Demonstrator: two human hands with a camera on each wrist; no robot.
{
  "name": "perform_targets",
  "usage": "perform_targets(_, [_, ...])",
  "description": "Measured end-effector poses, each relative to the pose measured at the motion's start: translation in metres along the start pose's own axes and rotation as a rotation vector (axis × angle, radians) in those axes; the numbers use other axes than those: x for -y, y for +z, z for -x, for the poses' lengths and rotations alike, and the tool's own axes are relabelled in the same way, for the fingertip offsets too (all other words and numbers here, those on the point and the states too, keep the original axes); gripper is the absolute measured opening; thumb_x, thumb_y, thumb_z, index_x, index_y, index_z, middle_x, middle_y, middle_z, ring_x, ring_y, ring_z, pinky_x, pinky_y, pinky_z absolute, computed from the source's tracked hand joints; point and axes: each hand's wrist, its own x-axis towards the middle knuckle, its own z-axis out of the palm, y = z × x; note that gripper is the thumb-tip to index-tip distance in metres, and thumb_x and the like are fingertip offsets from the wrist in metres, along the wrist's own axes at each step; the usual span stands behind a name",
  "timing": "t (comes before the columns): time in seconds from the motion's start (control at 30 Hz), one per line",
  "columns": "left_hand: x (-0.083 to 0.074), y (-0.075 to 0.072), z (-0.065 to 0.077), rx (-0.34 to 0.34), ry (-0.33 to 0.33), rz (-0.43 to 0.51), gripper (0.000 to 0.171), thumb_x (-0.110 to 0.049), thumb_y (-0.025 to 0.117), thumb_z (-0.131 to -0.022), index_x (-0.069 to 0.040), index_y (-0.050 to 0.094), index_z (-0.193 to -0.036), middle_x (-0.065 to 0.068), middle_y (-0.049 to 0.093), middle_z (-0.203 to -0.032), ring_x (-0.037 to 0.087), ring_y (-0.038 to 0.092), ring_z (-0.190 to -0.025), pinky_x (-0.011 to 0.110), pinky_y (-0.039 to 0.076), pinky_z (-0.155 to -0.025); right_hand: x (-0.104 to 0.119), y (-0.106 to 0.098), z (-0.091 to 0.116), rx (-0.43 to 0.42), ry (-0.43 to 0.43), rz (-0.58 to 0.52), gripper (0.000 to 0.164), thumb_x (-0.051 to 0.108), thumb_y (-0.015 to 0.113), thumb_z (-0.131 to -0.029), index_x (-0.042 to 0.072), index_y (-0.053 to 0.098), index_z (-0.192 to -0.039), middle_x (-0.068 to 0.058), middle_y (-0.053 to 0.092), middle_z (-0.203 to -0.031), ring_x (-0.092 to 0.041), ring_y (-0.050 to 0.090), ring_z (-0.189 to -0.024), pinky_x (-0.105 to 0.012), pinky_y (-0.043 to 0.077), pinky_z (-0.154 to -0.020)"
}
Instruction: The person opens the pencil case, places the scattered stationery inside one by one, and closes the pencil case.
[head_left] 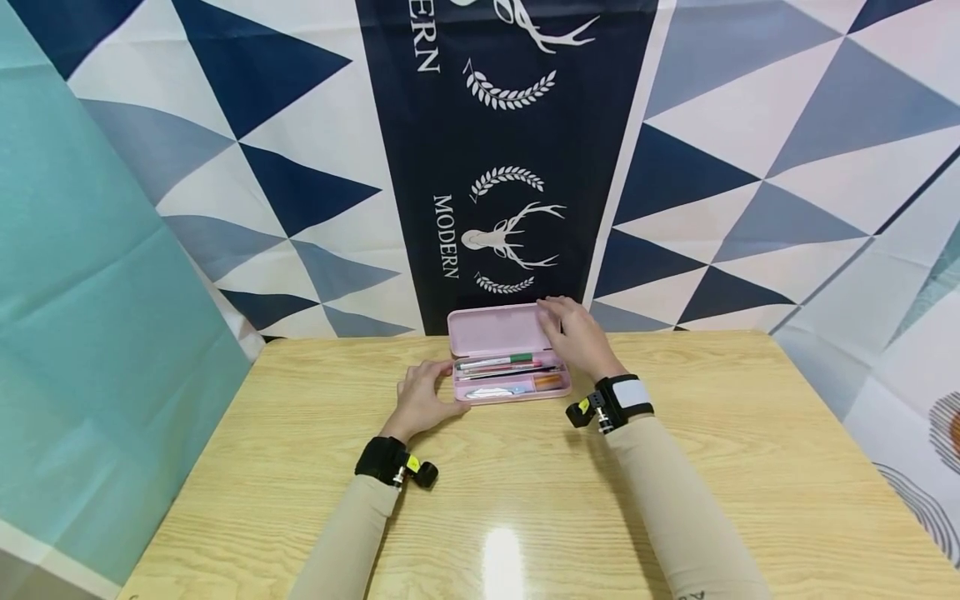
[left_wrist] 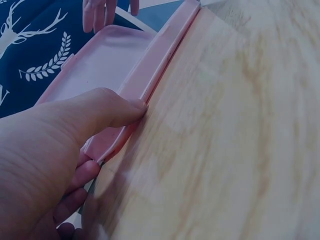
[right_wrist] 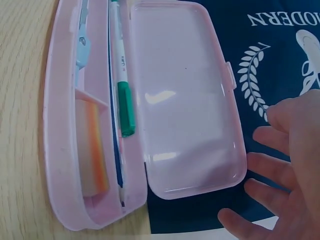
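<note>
A pink pencil case (head_left: 491,331) lies unfolded at the table's far edge, its lid raised behind its tray. My left hand (head_left: 422,402) grips the tray's left end, thumb (left_wrist: 117,111) against the front wall and fingers round the corner. Beside the lid's right end is my right hand (head_left: 583,340), fingers spread and holding nothing; in the right wrist view the fingertips (right_wrist: 262,162) are right at the lid's edge. Inside the tray lie a green-capped marker (right_wrist: 126,107), several slim pens or pencils, an orange-and-pale eraser (right_wrist: 92,150) and a light blue tool (right_wrist: 83,52).
The wooden table (head_left: 495,483) stretches toward me in front of the case. A patterned cloth (head_left: 517,150) hangs right behind the lid, and a teal cloth (head_left: 97,292) hangs on the left. Both wrists wear black straps (head_left: 628,398) with small cameras.
</note>
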Motion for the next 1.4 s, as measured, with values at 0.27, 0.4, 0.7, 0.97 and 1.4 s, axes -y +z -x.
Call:
perform_targets(0.27, [0.000, 0.001, -0.001, -0.005, 0.009, 0.002, 0.087, -0.045, 0.088, -0.070, -0.015, 0.053, -0.144, 0.009, 0.060, -0.132, 0.031, 0.043, -0.124, 0.051, 0.031, -0.098, 0.007, -0.011, 0.013, -0.005, -0.049, 0.018, 0.037, 0.030, 0.055, -0.102, 0.015, 0.066, -0.134, -0.010, 0.059, -0.117, -0.025, 0.057, -0.094, -0.043, 0.050, -0.081])
perform_targets(0.4, [-0.001, -0.001, -0.001, 0.001, 0.003, -0.007, 0.089, -0.045, 0.087, -0.070, -0.013, 0.052, -0.144, 0.009, 0.058, -0.134, 0.031, 0.043, -0.125, 0.051, 0.031, -0.099, 0.010, -0.012, 0.022, 0.091, -0.122, 0.059, 0.031, 0.030, 0.060, -0.100, 0.016, 0.073, -0.124, -0.005, 0.060, -0.108, -0.021, 0.055, -0.094, -0.039, 0.049, -0.077])
perform_targets(0.7, [-0.003, 0.001, -0.003, 0.013, -0.004, 0.002, 0.090, -0.042, 0.089, -0.069, -0.011, 0.052, -0.145, 0.010, 0.058, -0.136, 0.031, 0.042, -0.126, 0.051, 0.030, -0.101, 0.007, 0.008, 0.032, 0.222, -0.249, 0.132, 0.008, 0.024, 0.077, -0.087, 0.020, 0.083, -0.089, 0.007, 0.070, -0.089, -0.014, 0.064, -0.085, -0.036, 0.055, -0.075])
perform_targets(0.97, [-0.004, 0.004, -0.005, 0.015, -0.004, 0.002, 0.088, -0.042, 0.089, -0.069, -0.012, 0.053, -0.144, 0.008, 0.059, -0.133, 0.030, 0.042, -0.125, 0.050, 0.031, -0.099, 0.008, 0.017, 0.036, 0.201, -0.220, 0.141, 0.012, 0.028, 0.085, -0.078, 0.021, 0.078, -0.070, 0.006, 0.064, -0.077, -0.014, 0.054, -0.070, -0.031, 0.045, -0.062])
perform_targets(1.4, [-0.002, 0.001, -0.001, 0.008, -0.007, -0.002, 0.089, -0.043, 0.088, -0.069, -0.012, 0.053, -0.144, 0.009, 0.059, -0.132, 0.031, 0.044, -0.123, 0.051, 0.031, -0.097, 0.028, 0.017, 0.027, 0.319, -0.141, 0.215, 0.035, 0.024, 0.086, -0.074, 0.018, 0.059, -0.054, -0.006, 0.077, -0.115, -0.027, 0.070, -0.098, -0.035, 0.050, -0.065])
